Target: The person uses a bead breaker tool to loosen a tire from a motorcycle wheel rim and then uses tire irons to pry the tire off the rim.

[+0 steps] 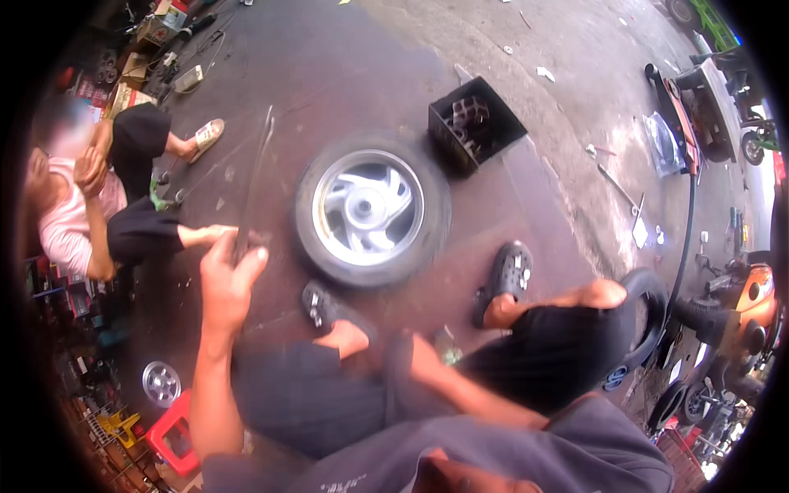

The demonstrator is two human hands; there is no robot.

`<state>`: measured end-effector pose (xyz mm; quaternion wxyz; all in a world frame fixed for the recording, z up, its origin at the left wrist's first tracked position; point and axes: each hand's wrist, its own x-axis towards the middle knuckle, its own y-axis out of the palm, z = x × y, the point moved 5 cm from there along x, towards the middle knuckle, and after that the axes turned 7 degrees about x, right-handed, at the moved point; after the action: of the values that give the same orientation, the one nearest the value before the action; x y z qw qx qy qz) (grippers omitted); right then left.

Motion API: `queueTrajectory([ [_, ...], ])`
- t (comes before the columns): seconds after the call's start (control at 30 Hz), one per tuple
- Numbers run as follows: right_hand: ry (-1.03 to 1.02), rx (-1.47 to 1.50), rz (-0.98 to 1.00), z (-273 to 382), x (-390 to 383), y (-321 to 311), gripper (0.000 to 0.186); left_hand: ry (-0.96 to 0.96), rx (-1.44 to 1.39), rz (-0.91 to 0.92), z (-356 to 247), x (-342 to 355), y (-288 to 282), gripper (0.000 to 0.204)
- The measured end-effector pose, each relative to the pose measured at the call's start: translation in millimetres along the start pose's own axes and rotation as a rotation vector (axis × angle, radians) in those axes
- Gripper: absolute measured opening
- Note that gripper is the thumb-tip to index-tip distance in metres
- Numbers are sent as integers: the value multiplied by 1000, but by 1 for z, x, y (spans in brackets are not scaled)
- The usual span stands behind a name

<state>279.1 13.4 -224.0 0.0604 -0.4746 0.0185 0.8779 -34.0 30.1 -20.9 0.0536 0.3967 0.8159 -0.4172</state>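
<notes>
Dark bar [260, 160]: clasped at its near end by the closed left hand [228, 278], long axis pointed forward, left of the tyre
Wheel [366, 207]: laid flat on the floor [329, 78], forward and right of the left hand
Right hand [422, 360]: held low, behind the wheel; finger pose cannot be made out

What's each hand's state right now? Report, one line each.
Left hand: closed around a long, thin, dark metal bar.
Right hand: near the dark cloth trousers, fingers hidden; open or closed cannot be told.
</notes>
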Motion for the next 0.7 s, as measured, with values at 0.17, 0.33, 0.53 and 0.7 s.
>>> queueTrajectory([
  [0.17,-254,-102,-472,-4,115,-100,37,238,-5,-248,25,41,32,17],
  [0.33,-131,-591,-159,11,170,-180,33,277,-97,-299,31,48,28,13],
  [0.53,-341,-1064,-467,160,139,-358,27,264,-4,-330,17,24,15,13],
  [0.7,-438,-1219,-699,199,94,-485,24,240,50,-367,-15,18,26,19],
])
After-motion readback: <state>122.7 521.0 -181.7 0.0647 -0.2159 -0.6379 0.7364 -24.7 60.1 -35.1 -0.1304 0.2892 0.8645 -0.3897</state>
